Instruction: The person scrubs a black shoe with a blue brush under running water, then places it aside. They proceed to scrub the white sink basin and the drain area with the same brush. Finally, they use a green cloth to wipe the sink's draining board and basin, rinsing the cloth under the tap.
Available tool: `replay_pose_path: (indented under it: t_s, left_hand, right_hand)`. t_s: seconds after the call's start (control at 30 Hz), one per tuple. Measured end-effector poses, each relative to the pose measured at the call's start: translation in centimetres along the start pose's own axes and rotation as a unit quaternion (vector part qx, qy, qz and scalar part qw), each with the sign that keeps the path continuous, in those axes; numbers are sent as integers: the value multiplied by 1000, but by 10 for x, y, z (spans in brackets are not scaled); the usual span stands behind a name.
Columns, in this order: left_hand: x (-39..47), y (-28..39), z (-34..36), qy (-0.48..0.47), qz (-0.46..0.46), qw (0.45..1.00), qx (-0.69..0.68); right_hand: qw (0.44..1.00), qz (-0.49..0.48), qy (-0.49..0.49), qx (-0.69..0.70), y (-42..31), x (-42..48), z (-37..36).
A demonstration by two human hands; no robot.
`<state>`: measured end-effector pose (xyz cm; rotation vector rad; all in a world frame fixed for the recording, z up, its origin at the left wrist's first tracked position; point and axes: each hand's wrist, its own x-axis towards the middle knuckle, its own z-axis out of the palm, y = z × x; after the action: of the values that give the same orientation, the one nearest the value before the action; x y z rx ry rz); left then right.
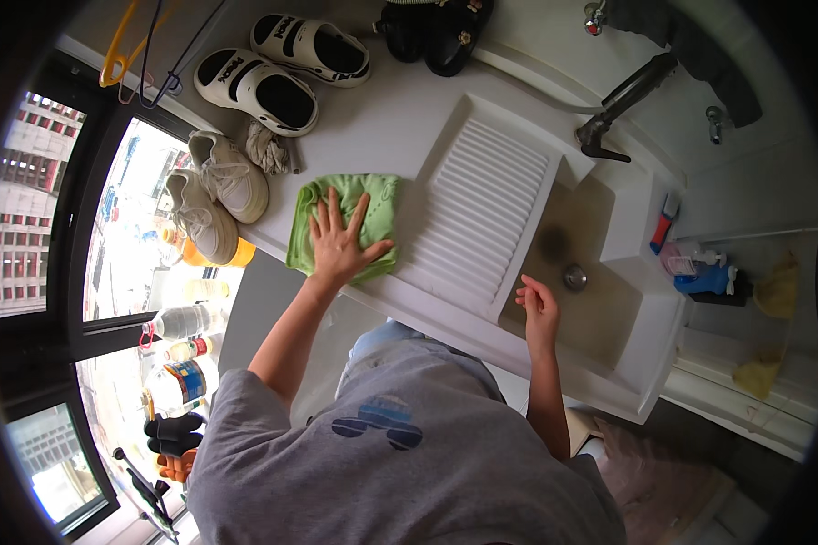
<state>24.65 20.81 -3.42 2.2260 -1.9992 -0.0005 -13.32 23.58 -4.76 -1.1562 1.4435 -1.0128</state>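
Note:
My left hand (341,245) lies flat with spread fingers on a folded green cloth (378,194), which rests on the white countertop (382,116). Just right of the cloth is a ribbed washboard (480,211) built into the laundry sink. My right hand (540,310) hovers over the near left side of the sink basin (586,320), its fingers curled and nothing visible in them. A round metal drain (574,278) shows in the basin floor beyond it.
White clogs (259,88), white sneakers (228,177) and black shoes (443,34) stand along the counter's back and left. A dark faucet (600,129) rises behind the basin. A brush (664,225) and soap bottles (699,266) sit at the right. Several bottles (184,320) line the window.

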Motion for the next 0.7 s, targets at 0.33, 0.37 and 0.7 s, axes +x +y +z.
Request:
replay_pose_path:
  t_s: [0.33, 0.37, 0.7]
  left_hand:
    - [149, -14, 32, 64, -11, 998, -8]
    - [158, -14, 34, 61, -18, 998, -9]
    - [230, 8, 46, 71, -64, 995, 22]
  right_hand:
    - [999, -42, -17, -7, -10, 0, 26]
    - [999, -39, -19, -10, -12, -3, 28]
    - [999, 7, 35, -23, -7, -21, 21]
